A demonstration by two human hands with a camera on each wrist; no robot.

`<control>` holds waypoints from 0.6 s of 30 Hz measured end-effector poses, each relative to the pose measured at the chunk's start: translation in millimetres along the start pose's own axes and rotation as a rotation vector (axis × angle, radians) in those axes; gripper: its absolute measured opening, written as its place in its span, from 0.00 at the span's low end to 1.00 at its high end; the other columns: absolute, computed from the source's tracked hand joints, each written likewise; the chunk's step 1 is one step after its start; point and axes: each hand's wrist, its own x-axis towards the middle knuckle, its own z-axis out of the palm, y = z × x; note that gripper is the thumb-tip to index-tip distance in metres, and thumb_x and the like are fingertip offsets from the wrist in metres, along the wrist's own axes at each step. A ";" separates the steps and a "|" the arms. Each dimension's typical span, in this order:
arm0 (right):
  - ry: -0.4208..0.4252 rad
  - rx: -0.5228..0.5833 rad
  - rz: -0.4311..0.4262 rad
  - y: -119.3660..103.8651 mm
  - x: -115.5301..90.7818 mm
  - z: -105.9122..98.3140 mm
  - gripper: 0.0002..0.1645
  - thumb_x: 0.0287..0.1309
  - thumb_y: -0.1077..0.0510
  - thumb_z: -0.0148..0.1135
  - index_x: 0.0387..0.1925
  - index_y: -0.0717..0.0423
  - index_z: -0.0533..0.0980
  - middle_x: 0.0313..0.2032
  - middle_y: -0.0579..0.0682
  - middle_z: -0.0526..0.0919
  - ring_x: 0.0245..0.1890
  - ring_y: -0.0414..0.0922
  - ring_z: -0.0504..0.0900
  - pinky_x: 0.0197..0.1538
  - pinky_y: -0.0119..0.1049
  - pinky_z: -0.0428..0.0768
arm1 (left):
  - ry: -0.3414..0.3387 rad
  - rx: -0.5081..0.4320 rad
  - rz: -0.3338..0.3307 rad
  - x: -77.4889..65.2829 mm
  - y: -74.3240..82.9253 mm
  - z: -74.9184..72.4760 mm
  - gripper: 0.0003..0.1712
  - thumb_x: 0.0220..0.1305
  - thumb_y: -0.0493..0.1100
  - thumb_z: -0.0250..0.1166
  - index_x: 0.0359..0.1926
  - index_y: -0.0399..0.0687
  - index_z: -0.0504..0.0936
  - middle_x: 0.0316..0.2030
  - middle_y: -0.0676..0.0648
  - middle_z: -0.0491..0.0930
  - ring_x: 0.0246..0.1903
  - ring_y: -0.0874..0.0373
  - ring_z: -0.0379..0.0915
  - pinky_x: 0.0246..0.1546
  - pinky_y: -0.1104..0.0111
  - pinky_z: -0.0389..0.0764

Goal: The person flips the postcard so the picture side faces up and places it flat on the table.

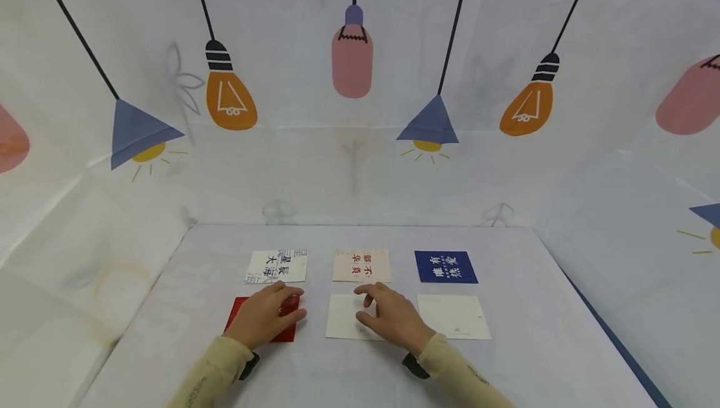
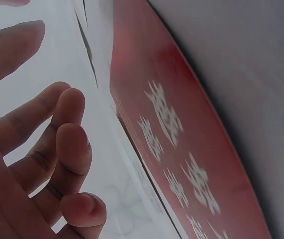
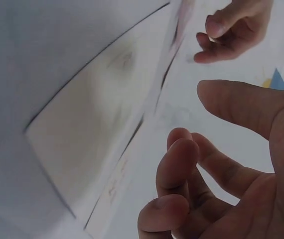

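My left hand (image 1: 265,315) hovers over a red card (image 1: 289,332), hiding much of it. Its fingers bend loosely around nothing. White characters show on that red card (image 2: 182,144) in the left wrist view. Over the right part of a plain cream card (image 1: 344,317) hangs my right hand (image 1: 395,318), also holding nothing. The right wrist view shows its thumb and loosely bent fingers (image 3: 177,164) apart from the cream card (image 3: 92,114). Just right of this hand lies another cream card (image 1: 454,317) with small print.
Behind these lies a second row: a white card with dark characters (image 1: 277,267), a cream card with red characters (image 1: 362,265) and a dark blue card (image 1: 446,267). All rest on a white-covered table (image 1: 337,373). A lamp-patterned cloth (image 1: 315,170) encloses the back and sides.
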 end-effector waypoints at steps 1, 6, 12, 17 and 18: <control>-0.003 -0.005 0.007 2.4 -1.3 -0.8 0.25 0.61 0.48 0.69 0.59 0.47 0.78 0.38 0.37 0.77 0.28 0.34 0.72 0.30 0.31 0.72 | 0.000 0.005 0.012 1.4 2.4 1.6 0.22 0.57 0.57 0.76 0.50 0.57 0.86 0.37 0.59 0.78 0.36 0.65 0.73 0.42 0.65 0.81; 0.009 -0.015 0.028 15.5 -6.5 -9.0 0.27 0.61 0.48 0.70 0.60 0.47 0.77 0.40 0.40 0.78 0.30 0.35 0.73 0.31 0.32 0.73 | -0.026 0.016 0.041 8.0 13.3 7.1 0.25 0.57 0.58 0.76 0.52 0.56 0.86 0.36 0.58 0.77 0.34 0.65 0.70 0.39 0.65 0.80; 0.048 -0.028 0.092 33.3 -10.4 -22.2 0.33 0.57 0.47 0.74 0.62 0.52 0.76 0.42 0.43 0.78 0.33 0.38 0.73 0.32 0.33 0.72 | -0.033 0.011 0.093 13.8 23.3 9.7 0.28 0.55 0.58 0.77 0.54 0.54 0.85 0.36 0.56 0.78 0.31 0.65 0.69 0.35 0.67 0.78; 0.005 -0.080 0.157 42.0 -13.2 -21.0 0.40 0.52 0.41 0.77 0.63 0.55 0.76 0.42 0.45 0.76 0.34 0.40 0.72 0.37 0.37 0.75 | -0.038 0.040 0.124 17.0 26.8 15.3 0.28 0.54 0.58 0.78 0.53 0.53 0.85 0.36 0.57 0.78 0.34 0.63 0.70 0.37 0.66 0.78; -0.008 -0.097 0.163 42.9 -13.8 -20.1 0.42 0.50 0.40 0.78 0.63 0.56 0.76 0.42 0.46 0.75 0.34 0.40 0.72 0.39 0.39 0.76 | -0.042 0.037 0.126 17.3 27.2 16.5 0.28 0.54 0.58 0.78 0.53 0.53 0.85 0.36 0.57 0.78 0.35 0.63 0.71 0.38 0.65 0.78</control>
